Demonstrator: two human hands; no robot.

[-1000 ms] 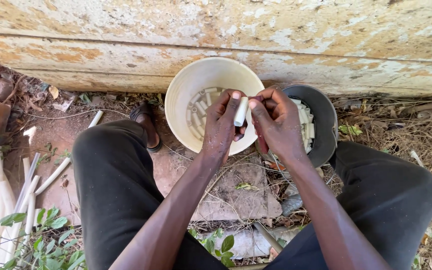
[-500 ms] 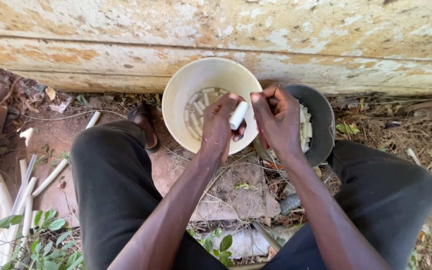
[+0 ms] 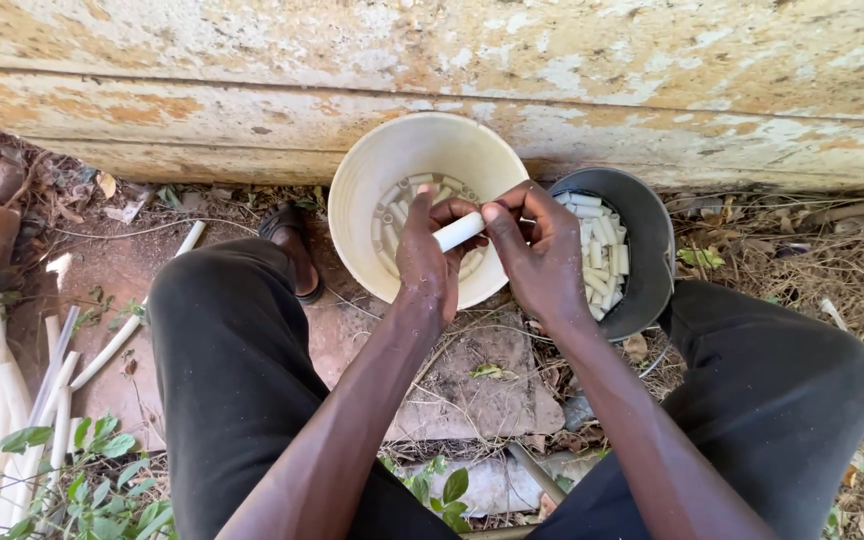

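My left hand (image 3: 426,262) and my right hand (image 3: 542,255) meet over the near rim of a cream plastic bucket (image 3: 372,170). Between them they hold one short white tube piece (image 3: 459,231), tilted up to the right, the left fingers under it and the right fingertips on its upper end. The bucket holds several similar white tube pieces (image 3: 397,215) on its bottom. Right beside it stands a dark grey bucket (image 3: 652,250) with several more white pieces (image 3: 602,245) inside. My black-trousered knees sit on either side.
A peeling, weathered wall (image 3: 452,70) runs across the top. Long white pipes (image 3: 2,400) lie on the ground at the left, by green leaves (image 3: 92,480). A dark sandal (image 3: 292,245) lies by the cream bucket. Dry grass and twigs (image 3: 832,270) cover the right.
Both hands have shifted slightly while keeping hold of the white piece, which has tilted from nearly upright to more slanted. The buckets have not moved.
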